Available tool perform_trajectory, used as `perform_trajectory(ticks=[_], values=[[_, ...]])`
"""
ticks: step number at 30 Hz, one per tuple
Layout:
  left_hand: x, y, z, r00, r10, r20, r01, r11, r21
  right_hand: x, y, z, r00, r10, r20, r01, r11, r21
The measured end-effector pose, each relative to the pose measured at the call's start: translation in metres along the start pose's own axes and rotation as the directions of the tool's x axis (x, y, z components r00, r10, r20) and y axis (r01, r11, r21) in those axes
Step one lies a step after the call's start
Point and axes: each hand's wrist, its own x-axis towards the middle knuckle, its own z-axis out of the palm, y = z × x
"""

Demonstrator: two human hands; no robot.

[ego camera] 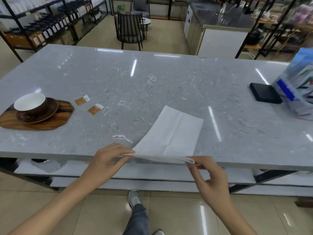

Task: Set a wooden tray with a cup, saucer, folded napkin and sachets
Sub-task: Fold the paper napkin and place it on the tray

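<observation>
A white napkin (171,133) lies folded over on the grey marble table (152,78), its near folded edge lifted at the table's front. My left hand (108,160) pinches the left end of that edge and my right hand (206,175) pinches the right end. Far to the left, a dark wooden tray (55,122) carries a brown saucer (49,111) with a brown, white-lined cup (30,103) on it. Two orange sachets (82,100) (95,109) lie flat on the table just right of the tray.
A black flat box (264,94) and a blue-and-white bag (298,89) stand at the table's right end. Behind the table are a dark chair (129,30), shelving with bottles (50,26) and a counter (220,31). My shoe (134,199) is on the tiled floor below.
</observation>
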Motion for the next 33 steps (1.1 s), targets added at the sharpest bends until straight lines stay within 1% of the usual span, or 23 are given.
perform_trajectory(ticks=[2, 5, 7, 9, 14, 18, 20, 23, 27, 29, 31, 33], values=[[0.005, 0.018, 0.001, 1.0, -0.027, -0.012, 0.026, 0.997, -0.067, -0.002, -0.005, -0.018, 0.997, 0.072, -0.026, -0.071, 0.997, 0.038], [0.02, 0.034, 0.002, 0.998, -0.056, 0.021, 0.058, 0.986, -0.156, -0.001, -0.009, -0.035, 0.985, 0.166, -0.05, -0.162, 0.984, 0.08], [0.034, 0.04, 0.003, 0.995, -0.099, 0.025, 0.102, 0.963, -0.25, 0.004, -0.007, -0.042, 0.967, 0.245, -0.075, -0.236, 0.965, 0.116], [0.054, 0.043, 0.005, 0.991, -0.129, 0.019, 0.129, 0.946, -0.297, 0.011, -0.004, -0.048, 0.95, 0.301, -0.084, -0.287, 0.946, 0.148], [0.105, 0.034, 0.018, 0.986, -0.165, 0.033, 0.164, 0.901, -0.402, 0.042, 0.009, -0.055, 0.94, 0.324, -0.105, -0.305, 0.938, 0.162], [0.153, 0.013, 0.038, 0.961, -0.267, 0.076, 0.269, 0.826, -0.496, 0.081, 0.032, -0.05, 0.908, 0.399, -0.127, -0.371, 0.908, 0.196], [0.178, 0.0, 0.053, 0.946, -0.309, 0.1, 0.315, 0.802, -0.508, 0.101, 0.05, -0.043, 0.896, 0.424, -0.13, -0.394, 0.896, 0.207], [0.212, -0.024, 0.078, 0.932, -0.339, 0.129, 0.358, 0.806, -0.471, 0.128, 0.085, -0.031, 0.864, 0.477, -0.16, -0.443, 0.873, 0.205], [0.25, -0.064, 0.114, 0.911, -0.39, 0.133, 0.412, 0.866, -0.284, 0.163, 0.135, -0.013, 0.822, 0.54, -0.181, -0.52, 0.841, 0.146], [0.26, -0.08, 0.129, 0.9, -0.408, 0.152, 0.431, 0.884, -0.179, 0.175, 0.157, -0.005, 0.798, 0.574, -0.182, -0.574, 0.817, 0.055], [0.266, -0.091, 0.139, 0.904, -0.404, 0.142, 0.418, 0.905, -0.085, 0.183, 0.172, 0.004, 0.787, 0.588, -0.184, -0.606, 0.793, -0.058], [0.268, -0.099, 0.144, 0.906, -0.406, 0.118, 0.413, 0.91, -0.045, 0.186, 0.18, 0.01, 0.782, 0.585, -0.215, -0.616, 0.779, -0.122]])
